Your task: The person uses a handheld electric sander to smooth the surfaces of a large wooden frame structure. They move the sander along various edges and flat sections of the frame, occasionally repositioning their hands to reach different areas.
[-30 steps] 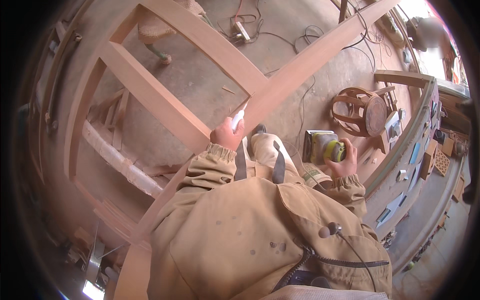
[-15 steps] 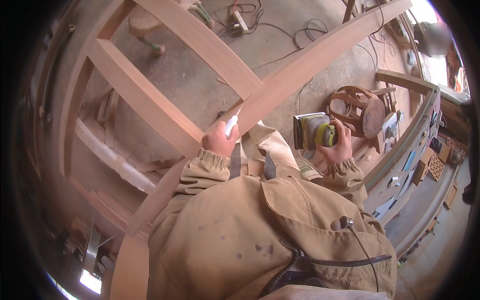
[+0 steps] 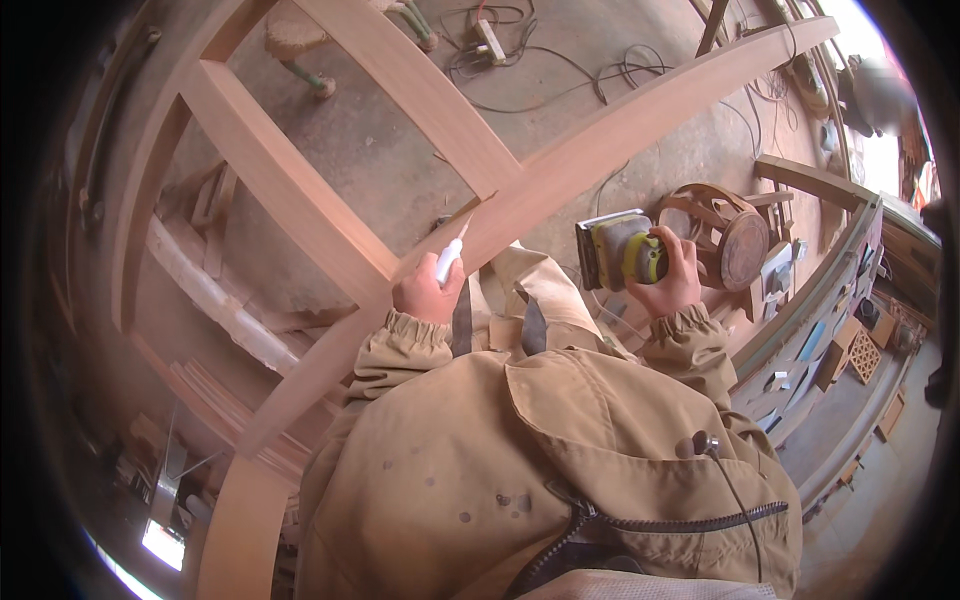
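Observation:
My left hand [image 3: 428,293] is closed around a small white bottle [image 3: 448,262] with a thin pointed nozzle. The nozzle points up and away, over a long pale wooden beam [image 3: 640,115], close to where a cross rail [image 3: 410,95] meets it. Whether the tip touches the wood I cannot tell. On the right, my right hand [image 3: 672,280] grips a green and grey sheet sander [image 3: 625,250] from behind. It is held up off the beam, its flat pad turned to the left. A second cross rail [image 3: 290,180] joins the beam left of my left hand.
A round-topped wooden stool [image 3: 742,250] lies on its side beyond the sander. Cables and a white power strip [image 3: 490,42] are on the floor at the far side. A bench [image 3: 800,350] with small parts runs along the right. Thin wood strips [image 3: 215,405] lie at lower left.
My left hand has drawn the bottle a little left and nearer to me, its nozzle now showing. The sander in my right hand has shifted slightly left and tilted. The whole view has turned a little.

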{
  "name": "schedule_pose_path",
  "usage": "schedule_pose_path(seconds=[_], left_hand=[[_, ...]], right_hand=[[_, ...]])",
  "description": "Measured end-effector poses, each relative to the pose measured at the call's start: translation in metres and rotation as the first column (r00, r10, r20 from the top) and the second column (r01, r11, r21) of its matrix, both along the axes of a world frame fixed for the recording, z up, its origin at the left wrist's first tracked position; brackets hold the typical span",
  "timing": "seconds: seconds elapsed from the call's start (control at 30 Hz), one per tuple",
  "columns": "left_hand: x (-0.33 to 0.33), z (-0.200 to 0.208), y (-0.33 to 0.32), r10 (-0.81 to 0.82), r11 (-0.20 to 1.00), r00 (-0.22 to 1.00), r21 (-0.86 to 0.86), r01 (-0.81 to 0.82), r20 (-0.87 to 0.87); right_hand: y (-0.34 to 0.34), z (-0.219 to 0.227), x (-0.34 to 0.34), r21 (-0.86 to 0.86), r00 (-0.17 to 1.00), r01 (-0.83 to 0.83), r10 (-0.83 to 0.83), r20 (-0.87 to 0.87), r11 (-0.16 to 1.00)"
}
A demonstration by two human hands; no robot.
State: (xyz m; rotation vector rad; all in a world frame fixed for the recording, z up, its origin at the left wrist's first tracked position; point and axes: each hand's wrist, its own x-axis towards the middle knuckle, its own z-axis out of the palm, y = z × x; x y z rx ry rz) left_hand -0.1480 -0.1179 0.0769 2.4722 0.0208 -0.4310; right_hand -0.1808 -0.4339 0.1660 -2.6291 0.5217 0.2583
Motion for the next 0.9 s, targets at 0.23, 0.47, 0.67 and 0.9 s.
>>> schedule_pose_path(seconds=[0.23,0.47,0.67,0.9], left_hand=[[-0.014,-0.020,0.018,0.095,0.989,0.994,-0.119,-0.089,0.046],[-0.031,-0.082,0.062,0.483,0.874,0.832,-0.201,-0.442,0.272],[-0.029,-0.094,0.074,0.620,0.785,0.720,-0.222,-0.579,0.311],[-0.028,-0.104,0.071,0.541,0.830,0.764,-0.075,-0.553,0.352]], right_hand=[[0.051,0.004,0.051,-0.013,0.965,-0.215,0.214,0.150,0.977],[0.139,-0.028,0.110,-0.048,0.949,-0.288,0.292,0.116,0.956],[0.155,-0.033,0.144,-0.112,0.925,-0.348,0.360,0.121,0.931],[0.165,-0.031,0.145,-0.118,0.890,-0.432,0.444,0.105,0.894]])
